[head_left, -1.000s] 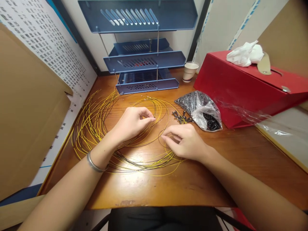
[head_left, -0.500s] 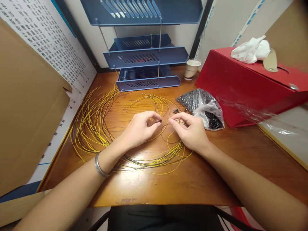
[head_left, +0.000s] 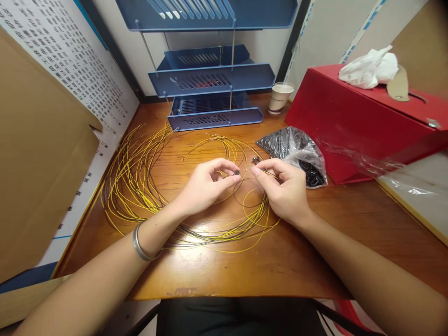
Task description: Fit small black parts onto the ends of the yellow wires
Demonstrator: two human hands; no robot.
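A loose coil of several thin yellow and black wires (head_left: 140,186) lies on the wooden desk (head_left: 280,261). My left hand (head_left: 206,184) pinches a small black cap (head_left: 237,172) between thumb and forefinger. My right hand (head_left: 285,189) pinches the end of a thin wire (head_left: 245,177), its fingertips a few centimetres from the cap. Both hands hover just above the coil at the desk's middle. A clear plastic bag of small black parts (head_left: 297,154) lies just behind my right hand.
A blue three-tier letter tray (head_left: 213,79) stands at the back. A paper cup (head_left: 280,98) sits beside it. A red box (head_left: 367,121) with a crumpled tissue (head_left: 369,70) on top fills the right side. Cardboard (head_left: 38,163) leans along the left.
Both hands lifted off the coil and came together at the desk's middle. My right hand brought a wire end up toward the black cap in my left fingers.
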